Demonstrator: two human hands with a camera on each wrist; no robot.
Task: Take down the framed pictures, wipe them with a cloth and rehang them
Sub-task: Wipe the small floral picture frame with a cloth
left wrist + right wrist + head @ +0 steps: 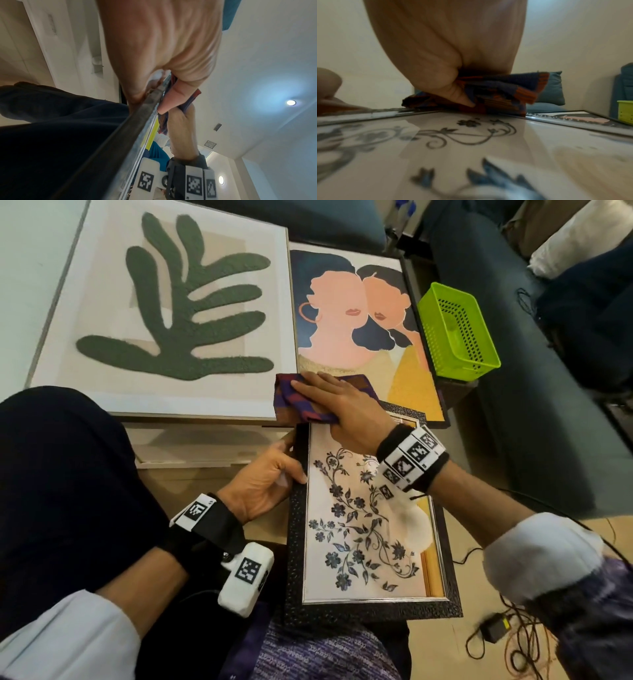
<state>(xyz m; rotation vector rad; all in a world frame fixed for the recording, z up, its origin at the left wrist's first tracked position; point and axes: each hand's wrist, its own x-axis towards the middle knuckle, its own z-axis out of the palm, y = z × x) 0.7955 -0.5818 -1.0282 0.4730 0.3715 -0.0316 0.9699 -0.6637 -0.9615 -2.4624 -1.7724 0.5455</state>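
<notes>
A black-framed floral picture (363, 529) lies on my lap, glass up. My left hand (270, 484) grips its left edge, thumb on the front; in the left wrist view the thumb (173, 97) pinches the dark frame edge (120, 135). My right hand (339, 402) holds a folded purple-and-red cloth (294, 402) and presses it on the frame's top left corner. In the right wrist view the thumb lies against the bunched cloth (501, 94) above the glass (471, 142).
A large white-framed green leaf picture (164, 313) and a picture of two faces (356, 313) lie flat ahead. Another pale frame (198, 446) sits below the leaf picture. A green basket (455, 330) stands by the dark sofa (548, 405). Cables and an adapter (493, 628) lie at right.
</notes>
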